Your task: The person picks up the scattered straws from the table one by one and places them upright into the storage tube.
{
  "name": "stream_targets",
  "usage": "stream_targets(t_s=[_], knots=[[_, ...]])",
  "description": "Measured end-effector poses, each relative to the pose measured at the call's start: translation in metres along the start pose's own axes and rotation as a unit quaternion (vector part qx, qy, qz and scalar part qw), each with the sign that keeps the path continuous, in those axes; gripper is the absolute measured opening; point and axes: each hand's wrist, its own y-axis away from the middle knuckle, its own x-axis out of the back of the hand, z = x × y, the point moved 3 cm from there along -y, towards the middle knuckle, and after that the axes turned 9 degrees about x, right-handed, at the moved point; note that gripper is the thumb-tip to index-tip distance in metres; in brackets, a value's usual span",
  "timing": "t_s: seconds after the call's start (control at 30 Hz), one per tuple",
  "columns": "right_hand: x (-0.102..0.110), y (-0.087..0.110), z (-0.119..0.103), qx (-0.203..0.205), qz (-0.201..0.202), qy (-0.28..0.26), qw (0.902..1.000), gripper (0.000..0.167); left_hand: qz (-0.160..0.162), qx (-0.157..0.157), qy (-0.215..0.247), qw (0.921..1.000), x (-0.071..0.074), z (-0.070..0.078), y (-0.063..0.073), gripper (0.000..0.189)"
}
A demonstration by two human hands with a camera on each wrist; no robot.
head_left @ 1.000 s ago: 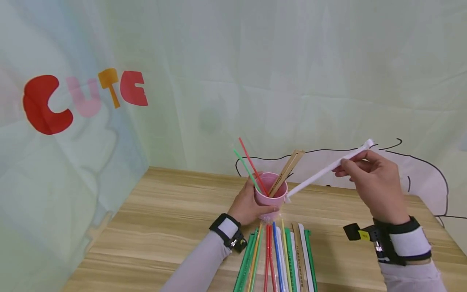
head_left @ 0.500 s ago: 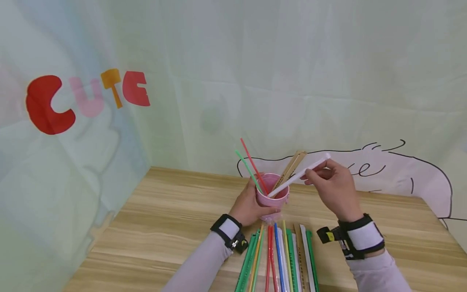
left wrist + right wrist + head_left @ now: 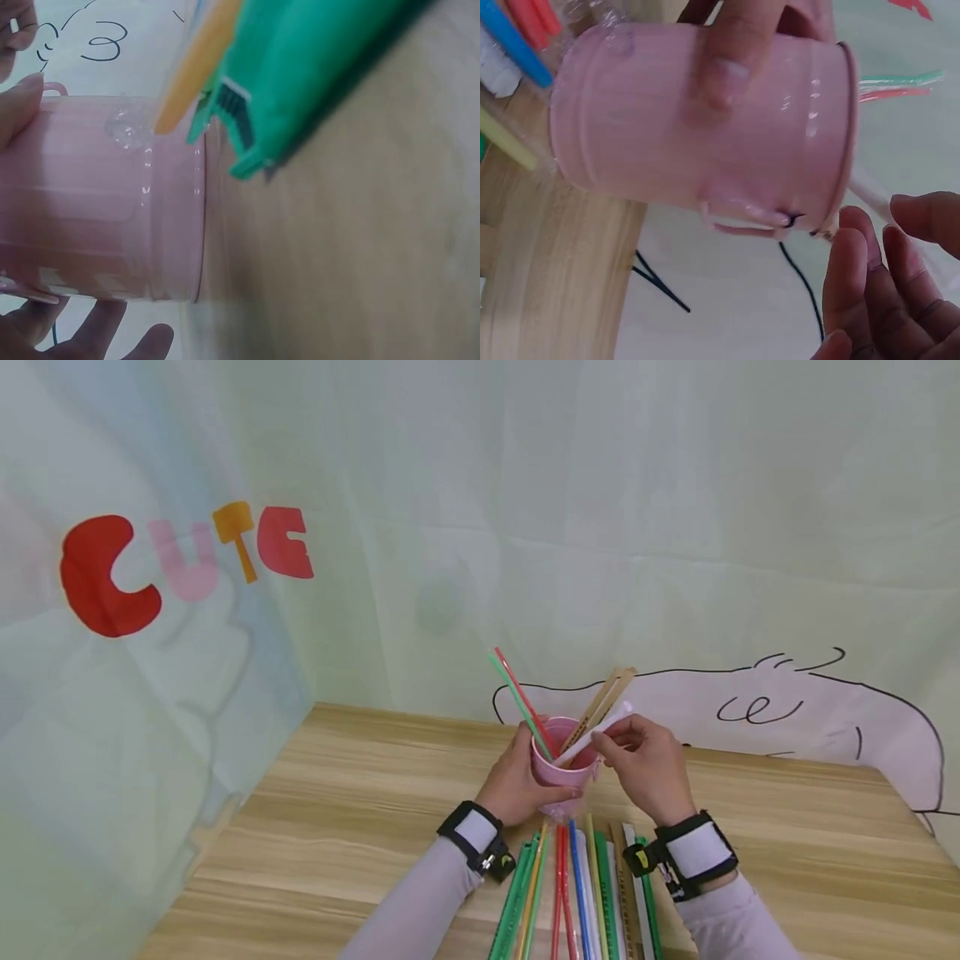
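Note:
My left hand [image 3: 513, 781] grips a small pink bucket [image 3: 558, 775], thumb across its near side and fingers behind. A green straw [image 3: 522, 702] and a red straw [image 3: 510, 670] lean left in it. Paper-wrapped brown straws [image 3: 600, 702] lean right. Between thumb and fingers my right hand [image 3: 651, 768] pinches a white paper-wrapped straw [image 3: 581, 747], its lower end inside the rim. The right wrist view shows the bucket's side [image 3: 652, 112] with a small handle loop [image 3: 742, 221]; the straw's lower end is hidden there. Bucket and left fingertips [image 3: 154, 341] also show in the left wrist view.
In front of the bucket, a row of straws lies on the wooden table [image 3: 337, 827]: green-wrapped ones [image 3: 513, 893], red ones [image 3: 561, 893], a blue one [image 3: 581, 893], and white, yellow and brown ones. A printed cloth backdrop [image 3: 420, 543] stands behind and at the left.
My right hand has moved left and down, bringing the white straw from outside the bucket to inside its rim. The left hand keeps its grip; the green straw has tipped closer to the red one.

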Motion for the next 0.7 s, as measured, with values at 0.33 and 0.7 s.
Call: stream_targets(t_s=[0.33, 0.7], knots=[[-0.004, 0.007, 0.026, -0.085, -0.028, -0.044, 0.9950, 0.056, -0.002, 0.005, 0.001, 1.0000, -0.002, 0.000, -0.002, 0.103], [-0.027, 0.015, 0.040, -0.079, -0.113, -0.136, 0.9812, 0.099, 0.005, 0.005, -0.005, 1.0000, -0.002, -0.001, -0.002, 0.107]])
